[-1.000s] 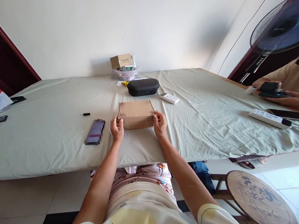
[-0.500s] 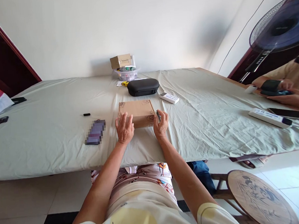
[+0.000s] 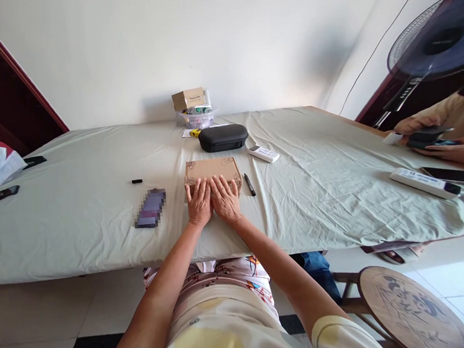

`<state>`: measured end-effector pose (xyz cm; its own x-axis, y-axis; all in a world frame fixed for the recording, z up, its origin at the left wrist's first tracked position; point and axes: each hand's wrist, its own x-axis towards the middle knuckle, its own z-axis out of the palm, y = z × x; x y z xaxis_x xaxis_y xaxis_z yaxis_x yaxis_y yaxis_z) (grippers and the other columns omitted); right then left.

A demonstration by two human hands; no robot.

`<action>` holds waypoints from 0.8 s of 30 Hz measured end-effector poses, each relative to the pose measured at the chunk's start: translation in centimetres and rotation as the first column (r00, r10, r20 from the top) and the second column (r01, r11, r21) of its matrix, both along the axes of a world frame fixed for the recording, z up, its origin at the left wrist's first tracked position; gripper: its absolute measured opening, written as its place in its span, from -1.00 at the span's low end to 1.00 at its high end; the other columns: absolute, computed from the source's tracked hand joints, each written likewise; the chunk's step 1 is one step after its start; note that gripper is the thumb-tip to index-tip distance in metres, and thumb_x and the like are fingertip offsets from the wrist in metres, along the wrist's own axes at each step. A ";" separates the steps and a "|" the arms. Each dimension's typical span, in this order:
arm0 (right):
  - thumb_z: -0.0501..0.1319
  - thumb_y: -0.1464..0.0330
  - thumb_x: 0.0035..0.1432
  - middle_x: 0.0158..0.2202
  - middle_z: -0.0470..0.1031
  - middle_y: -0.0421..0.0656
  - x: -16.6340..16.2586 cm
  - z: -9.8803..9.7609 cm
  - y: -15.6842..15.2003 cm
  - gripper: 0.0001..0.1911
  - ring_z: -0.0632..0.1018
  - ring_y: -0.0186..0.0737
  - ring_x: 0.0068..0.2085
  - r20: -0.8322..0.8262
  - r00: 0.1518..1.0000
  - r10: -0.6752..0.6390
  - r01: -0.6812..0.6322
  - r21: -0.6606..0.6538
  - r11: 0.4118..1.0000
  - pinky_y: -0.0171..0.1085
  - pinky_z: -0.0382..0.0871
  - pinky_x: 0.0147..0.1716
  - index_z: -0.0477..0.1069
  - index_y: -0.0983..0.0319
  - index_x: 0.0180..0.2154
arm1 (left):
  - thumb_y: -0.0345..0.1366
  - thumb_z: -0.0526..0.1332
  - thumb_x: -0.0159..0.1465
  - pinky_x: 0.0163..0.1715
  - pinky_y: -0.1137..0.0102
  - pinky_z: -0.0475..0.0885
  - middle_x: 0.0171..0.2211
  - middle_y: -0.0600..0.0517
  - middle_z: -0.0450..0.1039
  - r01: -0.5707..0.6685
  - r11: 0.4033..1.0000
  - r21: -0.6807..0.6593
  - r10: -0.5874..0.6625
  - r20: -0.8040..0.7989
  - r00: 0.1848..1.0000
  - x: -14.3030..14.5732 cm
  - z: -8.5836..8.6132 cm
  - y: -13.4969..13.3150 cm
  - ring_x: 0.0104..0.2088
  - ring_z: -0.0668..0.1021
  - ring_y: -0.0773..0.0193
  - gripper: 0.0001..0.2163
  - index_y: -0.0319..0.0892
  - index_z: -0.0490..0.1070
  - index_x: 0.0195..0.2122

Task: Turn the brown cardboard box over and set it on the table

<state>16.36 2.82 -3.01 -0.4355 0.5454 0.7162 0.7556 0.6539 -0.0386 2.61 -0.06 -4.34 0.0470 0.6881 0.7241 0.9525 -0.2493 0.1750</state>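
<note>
A flat brown cardboard box with printed corner patterns lies on the cloth-covered table in front of me. My left hand and my right hand rest side by side, fingers flat and stretched out, on the box's near edge. Neither hand holds anything. A black pen lies on the cloth just right of the box. A phone lies to the left of my left hand.
A black zip case and a white remote lie behind the box, with a small carton on a plastic tub further back. Another person's hands hold a dark device at right. A fan and a round stool stand right.
Both hands left the box's sides and now lie flat together on its near edge. The right hand has let go of the pen, which now lies beside the box.
</note>
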 end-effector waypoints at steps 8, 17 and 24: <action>0.09 0.23 0.46 0.44 0.32 0.08 3.0 0.2 1.8 -0.44 0.23 0.11 0.50 -0.213 0.973 -0.087 0.070 -0.087 0.994 0.31 -0.06 0.47 0.28 0.16 0.41 | -0.33 0.10 0.45 0.53 -0.16 -0.22 0.45 -0.23 0.26 0.042 0.999 0.006 -0.042 0.065 0.997 0.0 0.2 0.0 0.51 0.23 -0.02 -0.43 -0.13 0.19 0.49; 0.03 0.21 0.45 0.24 0.48 0.13 5.1 -0.3 3.0 -0.48 0.52 0.03 0.23 -0.480 0.876 -0.048 -0.026 -0.145 0.989 0.08 0.47 0.22 0.32 0.22 0.34 | -0.39 0.12 0.40 0.52 -0.19 -0.20 0.45 -0.23 0.26 0.026 0.999 -0.024 -0.025 0.057 0.998 0.2 0.6 -0.4 0.50 0.23 -0.04 -0.40 -0.15 0.21 0.48; 0.08 0.10 0.45 -0.22 0.55 -0.07 4.6 0.3 1.4 -0.60 0.57 -0.20 -0.34 -0.511 0.860 0.014 -0.093 -0.130 0.987 -0.16 0.57 -0.22 0.49 0.19 0.06 | -0.14 0.22 0.42 0.45 -0.27 -0.02 0.50 -0.31 0.12 0.009 1.000 0.014 -0.010 0.081 0.997 -0.7 0.5 -0.5 0.53 0.11 -0.26 -0.46 -0.10 0.34 0.41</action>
<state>20.98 4.25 -2.74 -0.0649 0.6463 0.7603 0.5695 0.6497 -0.5037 1.89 -0.57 -3.80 -0.0057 0.6782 0.7348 0.9327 -0.2615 0.2486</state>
